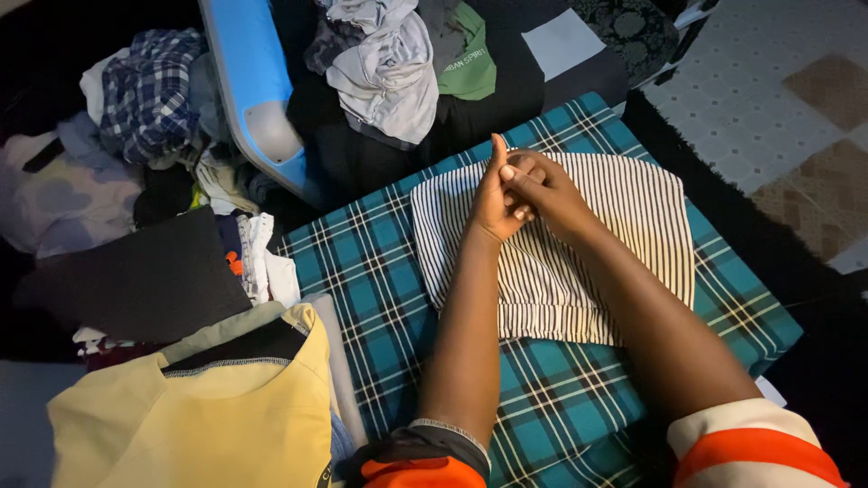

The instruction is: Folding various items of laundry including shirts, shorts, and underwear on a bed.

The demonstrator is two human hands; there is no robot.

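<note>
Both hands meet in the upper middle of the frame, above the top edge of a striped cloth (579, 262). The left hand (495, 199) stands upright with its fingers pressed together and pointing toward the top of the frame. The right hand (542, 192) wraps around it from the right, its fingers curled over the left fingers, so each grip is closed on the other hand and pinches no fabric. Whether the hands touch the cloth beneath them cannot be told.

The striped cloth lies flat in the centre of the frame, white with thin dark lines, its upper edge rounded. It rests on a teal plaid blanket (380, 271) that runs from the centre to the lower right. Both forearms cross over the cloth, with orange and white sleeves at the bottom edge.

At the lower left lies a yellow shirt (226, 416), just beside the blanket. Above it sits a dark folded piece (145, 280). A blue plastic basket (249, 81) stands at the upper left, with a blue checked shirt (149, 90) to its left and a grey garment (389, 77) to its right. Tiled floor (778, 99) shows at the upper right.
</note>
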